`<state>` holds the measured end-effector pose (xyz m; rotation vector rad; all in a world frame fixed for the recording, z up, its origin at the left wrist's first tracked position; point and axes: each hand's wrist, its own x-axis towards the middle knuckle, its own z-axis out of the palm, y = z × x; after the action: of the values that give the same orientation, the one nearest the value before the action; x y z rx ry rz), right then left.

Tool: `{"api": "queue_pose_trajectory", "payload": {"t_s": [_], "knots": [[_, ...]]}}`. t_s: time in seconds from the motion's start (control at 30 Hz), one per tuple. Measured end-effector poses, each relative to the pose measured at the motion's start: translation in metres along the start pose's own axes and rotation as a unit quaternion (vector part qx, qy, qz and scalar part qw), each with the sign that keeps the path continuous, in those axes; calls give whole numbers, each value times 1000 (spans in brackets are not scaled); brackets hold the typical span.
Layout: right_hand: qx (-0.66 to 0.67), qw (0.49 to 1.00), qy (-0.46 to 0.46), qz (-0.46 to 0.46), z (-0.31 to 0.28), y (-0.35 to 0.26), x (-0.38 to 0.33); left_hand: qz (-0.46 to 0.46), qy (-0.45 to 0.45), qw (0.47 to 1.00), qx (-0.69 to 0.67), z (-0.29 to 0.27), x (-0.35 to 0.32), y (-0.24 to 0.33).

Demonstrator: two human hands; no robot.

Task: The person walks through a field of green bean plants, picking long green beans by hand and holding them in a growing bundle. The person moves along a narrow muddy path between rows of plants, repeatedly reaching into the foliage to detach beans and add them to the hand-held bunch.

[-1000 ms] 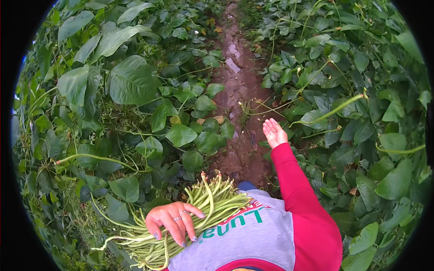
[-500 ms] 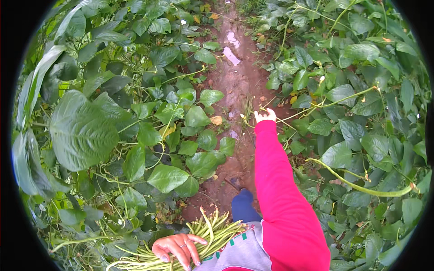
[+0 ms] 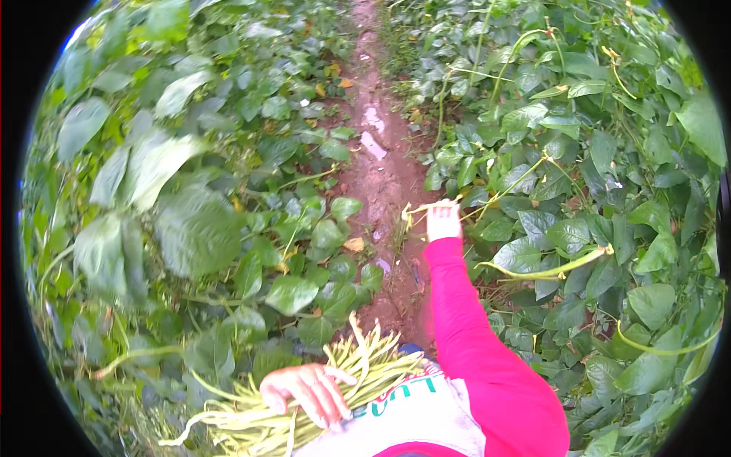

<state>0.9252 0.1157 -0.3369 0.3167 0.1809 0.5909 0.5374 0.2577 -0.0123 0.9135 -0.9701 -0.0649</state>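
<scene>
A thick bundle of long green beans lies across the front of my body, pale green and slender. My left hand is draped over it, fingers curved around the pods, clamping them against my shirt. Farther out, above the muddy path, my right hand is closed on a thin yellow-green bean stalk. One end of the stalk pokes out left of the fist, with a small pale tip. Whether it joins the vine at the right is hard to make out.
A wet dirt path with small puddles runs ahead between two leafy rows. Broad leaves crowd the left side. On the right, a long pod and another curved pod stick out of the foliage.
The right hand has gone from loosely curled to closed around the stalk, shifting slightly down in the picture. The view has tilted, and the left hand still rests on the bean bundle.
</scene>
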Motion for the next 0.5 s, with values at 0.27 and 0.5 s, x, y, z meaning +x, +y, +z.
{"api": "queue_pose_trajectory", "payload": {"t_s": [0.27,0.5], "knots": [[-450,851,175,-205,118,-9,-30,-2,-70,997,28,3,37,10],[-573,757,209,-233,156,-11,-48,-25,-122,992,6,-35,61,7]]}}
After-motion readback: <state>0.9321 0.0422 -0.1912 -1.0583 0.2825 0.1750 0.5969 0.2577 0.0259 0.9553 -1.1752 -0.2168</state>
